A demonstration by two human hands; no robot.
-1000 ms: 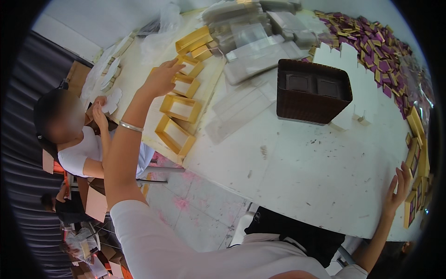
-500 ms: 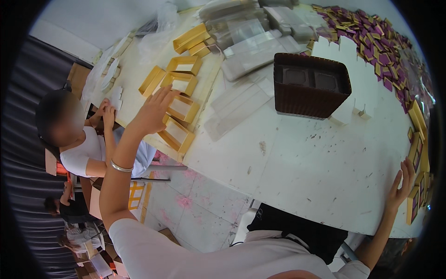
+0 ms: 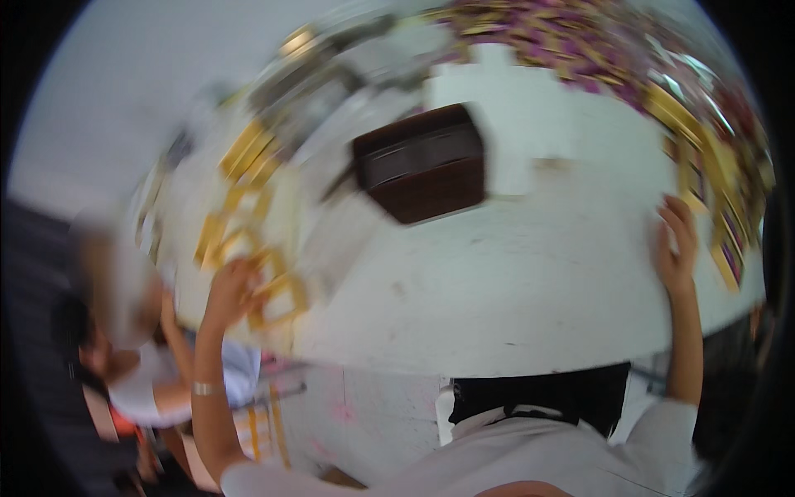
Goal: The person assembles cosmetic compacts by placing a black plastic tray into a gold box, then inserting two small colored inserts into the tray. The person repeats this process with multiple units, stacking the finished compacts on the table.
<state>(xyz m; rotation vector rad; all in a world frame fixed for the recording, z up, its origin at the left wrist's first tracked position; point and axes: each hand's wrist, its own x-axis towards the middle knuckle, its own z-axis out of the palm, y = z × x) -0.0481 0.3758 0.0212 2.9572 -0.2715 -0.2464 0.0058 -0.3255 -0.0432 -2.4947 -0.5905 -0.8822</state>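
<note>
My left hand (image 3: 232, 291), with a bracelet on its wrist, is over the near end of a group of open gold box frames (image 3: 281, 302). Motion smears its fingers, so whether it grips one of them cannot be made out. On the right of the table, my right hand (image 3: 677, 242) rests beside several gold boxes with purple contents (image 3: 729, 248). Its fingers are stretched and a little apart, and it holds nothing. A stack of dark brown plastic trays (image 3: 439, 190), each with two compartments, stands on the white table between my hands.
White card pieces (image 3: 509, 116) lie behind the brown trays. Clear plastic covers (image 3: 331, 108) are piled at the back left. A heap of small purple and gold pieces (image 3: 538, 33) covers the far right. A co-worker (image 3: 137, 381) sits at the left end of the table (image 3: 489, 306).
The whole view has turned right and blurred. My left hand has come down toward the nearer gold frames, its fingers more bent. My right hand stays by the gold boxes on the right.
</note>
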